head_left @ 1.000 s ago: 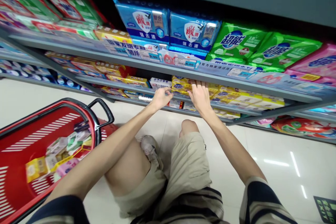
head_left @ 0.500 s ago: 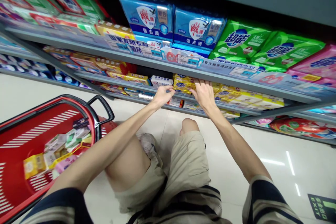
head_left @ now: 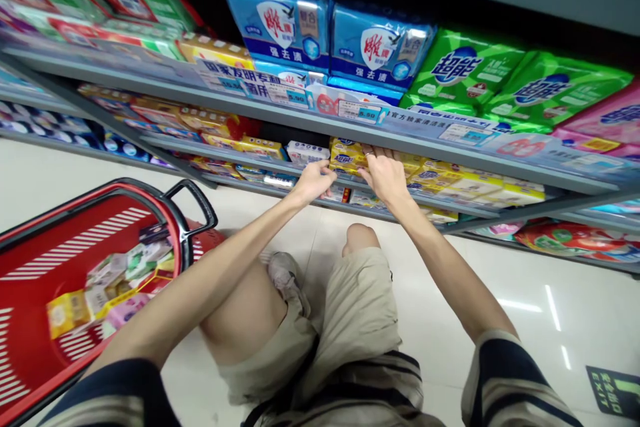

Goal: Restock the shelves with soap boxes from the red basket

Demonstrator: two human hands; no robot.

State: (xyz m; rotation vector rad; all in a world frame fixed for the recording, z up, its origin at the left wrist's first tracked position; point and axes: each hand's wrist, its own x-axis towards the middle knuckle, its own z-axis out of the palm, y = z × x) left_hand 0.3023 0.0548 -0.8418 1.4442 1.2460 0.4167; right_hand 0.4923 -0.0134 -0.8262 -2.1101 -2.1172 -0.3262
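My left hand is at the front edge of the lower shelf, its fingers curled in and nothing visible in them. A yellow soap pack with blue lettering stands just beyond its fingertips, beside a white pack. To the right, my right hand lies over the row of yellow packs. Its fingers stretch onto them beneath the upper shelf and the thumb points apart toward the left. A ring shows on one finger. The fingertips are partly hidden.
A red shopping basket with a black handle stands on the floor at left, holding several small boxes. Above my hands runs the upper shelf's edge, with blue packs and green packs on it.
My left fingers have curled in from a loose pinch and moved slightly right. My right hand has shifted a little left and down, its fingers slightly more bent. The basket stays put.
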